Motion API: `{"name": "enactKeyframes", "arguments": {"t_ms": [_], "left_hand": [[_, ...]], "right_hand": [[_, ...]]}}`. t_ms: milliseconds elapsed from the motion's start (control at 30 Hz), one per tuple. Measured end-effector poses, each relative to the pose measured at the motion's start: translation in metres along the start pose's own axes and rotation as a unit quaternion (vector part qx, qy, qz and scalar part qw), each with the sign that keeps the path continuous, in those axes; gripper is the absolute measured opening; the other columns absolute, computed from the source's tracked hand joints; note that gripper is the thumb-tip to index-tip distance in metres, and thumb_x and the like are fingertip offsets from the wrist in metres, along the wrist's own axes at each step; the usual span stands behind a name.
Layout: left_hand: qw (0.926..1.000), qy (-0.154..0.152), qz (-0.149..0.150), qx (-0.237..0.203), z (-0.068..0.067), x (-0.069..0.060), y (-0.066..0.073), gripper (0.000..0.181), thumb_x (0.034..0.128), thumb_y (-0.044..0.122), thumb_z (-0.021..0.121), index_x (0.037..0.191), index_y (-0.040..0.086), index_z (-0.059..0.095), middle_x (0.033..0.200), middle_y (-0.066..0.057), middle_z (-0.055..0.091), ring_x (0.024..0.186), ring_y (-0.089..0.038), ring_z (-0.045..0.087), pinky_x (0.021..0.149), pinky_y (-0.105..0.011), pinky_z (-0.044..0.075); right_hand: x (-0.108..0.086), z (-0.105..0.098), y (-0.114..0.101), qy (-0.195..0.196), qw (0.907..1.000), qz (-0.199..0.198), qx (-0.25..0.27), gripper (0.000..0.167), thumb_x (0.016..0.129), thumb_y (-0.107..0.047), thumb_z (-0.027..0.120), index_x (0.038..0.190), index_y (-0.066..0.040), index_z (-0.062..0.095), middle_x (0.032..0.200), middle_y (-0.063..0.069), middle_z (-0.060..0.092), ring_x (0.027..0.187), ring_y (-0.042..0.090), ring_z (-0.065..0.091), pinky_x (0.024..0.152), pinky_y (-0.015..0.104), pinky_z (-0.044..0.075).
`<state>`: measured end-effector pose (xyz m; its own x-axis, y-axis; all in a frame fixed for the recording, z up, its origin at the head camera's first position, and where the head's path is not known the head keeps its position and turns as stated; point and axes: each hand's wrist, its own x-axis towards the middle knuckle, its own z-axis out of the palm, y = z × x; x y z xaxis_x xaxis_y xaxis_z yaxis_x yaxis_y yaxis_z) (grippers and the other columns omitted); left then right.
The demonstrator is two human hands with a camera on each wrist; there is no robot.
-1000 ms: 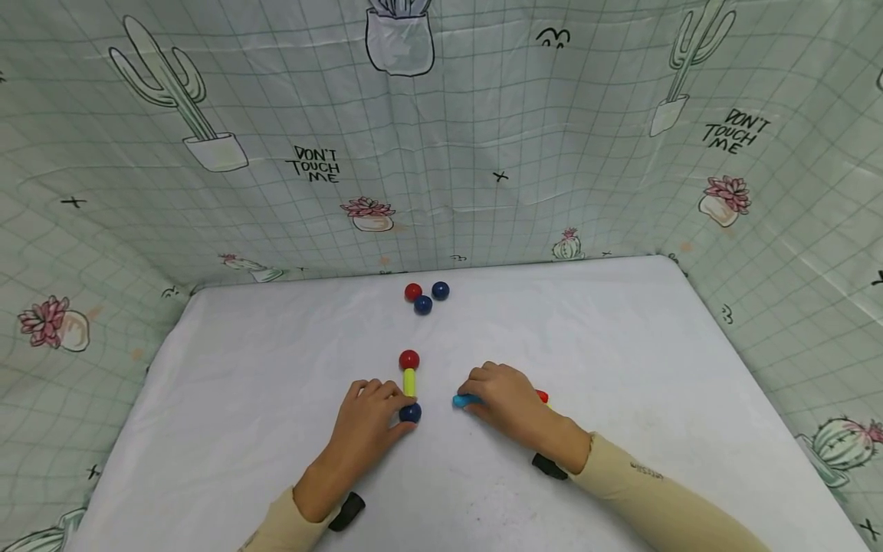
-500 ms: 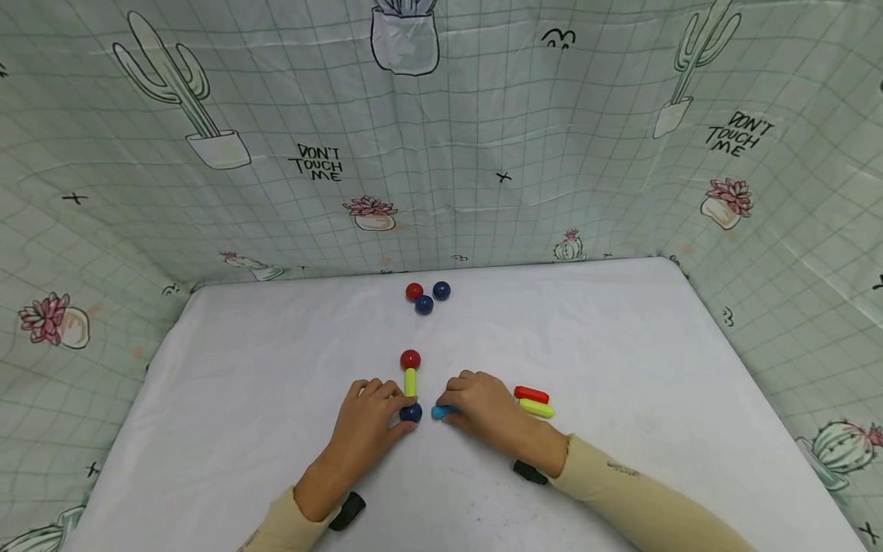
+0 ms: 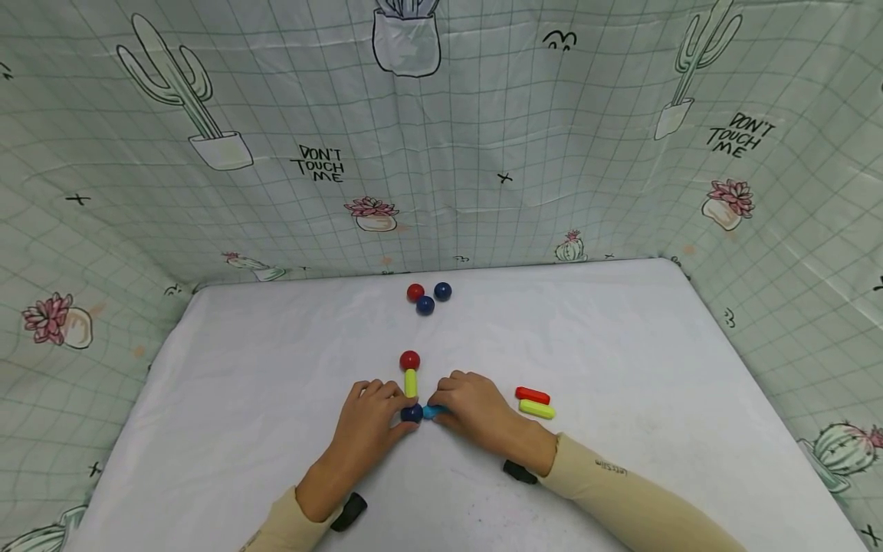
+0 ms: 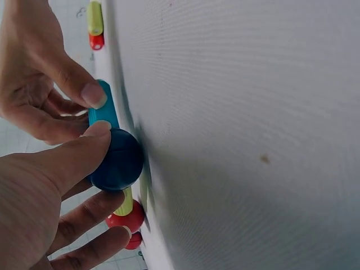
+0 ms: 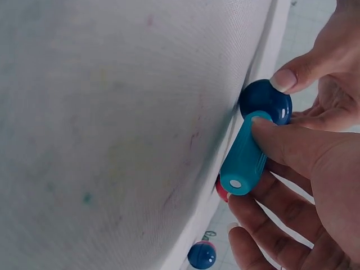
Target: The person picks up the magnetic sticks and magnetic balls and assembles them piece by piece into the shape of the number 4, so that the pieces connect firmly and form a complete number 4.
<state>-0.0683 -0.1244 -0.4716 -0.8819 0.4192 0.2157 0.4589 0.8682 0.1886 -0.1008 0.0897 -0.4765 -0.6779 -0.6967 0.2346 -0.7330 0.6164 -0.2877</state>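
Observation:
My left hand (image 3: pixel 370 420) pinches a dark blue ball (image 4: pixel 120 160) between thumb and fingers. A yellow stick (image 3: pixel 410 383) joins that ball to a red ball (image 3: pixel 410 360) on its far side. Between the thumb and fingers of my right hand (image 3: pixel 477 410) is a light blue stick (image 5: pixel 245 154), with a pale round spot on its near end. The other end of the light blue stick touches the right side of the blue ball. Part of the stick is hidden by the right fingers in the head view.
Right of my right hand, a red stick (image 3: pixel 533 395) and a second yellow stick (image 3: pixel 536 409) lie side by side. Farther back sit a loose red ball (image 3: pixel 415 292) and two dark blue balls (image 3: pixel 425 306). A white cloth (image 3: pixel 276 337) covers the table, with a patterned curtain (image 3: pixel 441 153) behind.
My right hand has moved left with the light blue stick until its end meets the blue ball. The red and second yellow sticks have come into full view. The left hand has stayed put.

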Motion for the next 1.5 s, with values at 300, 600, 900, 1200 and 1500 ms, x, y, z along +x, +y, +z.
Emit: {"name": "enactKeyframes", "arguments": {"t_ms": [300,600,900,1200,1500], "left_hand": [[0.9999,-0.009,-0.008,-0.006,-0.001,0.001,0.001,0.035,0.0773,0.031,0.096,0.108,0.017,0.084,0.095,0.002,0.071,0.093,-0.020,0.062,0.096,-0.045,0.050],[0.9991,-0.032,-0.028,-0.007,-0.001,0.003,0.002,0.036,0.0781,0.033,0.095,0.109,0.018,0.085,0.094,0.004,0.070,0.095,-0.018,0.064,0.097,-0.044,0.050],[0.9975,-0.053,-0.045,-0.013,-0.002,0.004,0.005,0.038,0.0790,0.033,0.094,0.112,0.017,0.084,0.095,0.003,0.070,0.094,-0.018,0.062,0.098,-0.045,0.049],[0.9974,-0.047,-0.047,-0.029,-0.001,0.003,0.005,0.038,0.0788,0.031,0.095,0.113,0.017,0.084,0.094,0.004,0.069,0.093,-0.018,0.062,0.094,-0.043,0.049],[0.9970,-0.048,-0.051,-0.032,0.000,0.002,0.004,0.038,0.0792,0.032,0.094,0.113,0.017,0.084,0.094,0.004,0.069,0.093,-0.018,0.062,0.094,-0.043,0.049]], "right_hand": [[0.001,-0.001,0.000,-0.007,0.9999,0.008,-0.002,0.021,0.088,-0.024,0.089,0.106,-0.014,0.083,0.097,-0.003,0.078,0.090,0.016,0.069,0.084,0.028,0.058],[0.009,-0.025,0.016,0.006,0.9993,0.028,-0.023,0.026,0.088,-0.021,0.089,0.111,-0.011,0.081,0.105,0.001,0.079,0.098,0.020,0.072,0.086,0.035,0.060],[0.029,-0.049,0.053,0.010,0.9961,0.056,-0.067,0.039,0.090,-0.020,0.087,0.126,-0.009,0.076,0.126,0.008,0.075,0.113,0.026,0.072,0.096,0.043,0.060],[0.051,-0.054,0.082,-0.003,0.9916,0.032,-0.125,0.050,0.091,-0.022,0.086,0.136,-0.007,0.071,0.141,0.013,0.068,0.126,0.031,0.067,0.104,0.047,0.056],[0.068,-0.047,0.097,-0.024,0.9870,0.014,-0.158,0.052,0.093,-0.021,0.084,0.140,-0.008,0.068,0.147,0.014,0.063,0.129,0.032,0.065,0.107,0.047,0.053]]}}
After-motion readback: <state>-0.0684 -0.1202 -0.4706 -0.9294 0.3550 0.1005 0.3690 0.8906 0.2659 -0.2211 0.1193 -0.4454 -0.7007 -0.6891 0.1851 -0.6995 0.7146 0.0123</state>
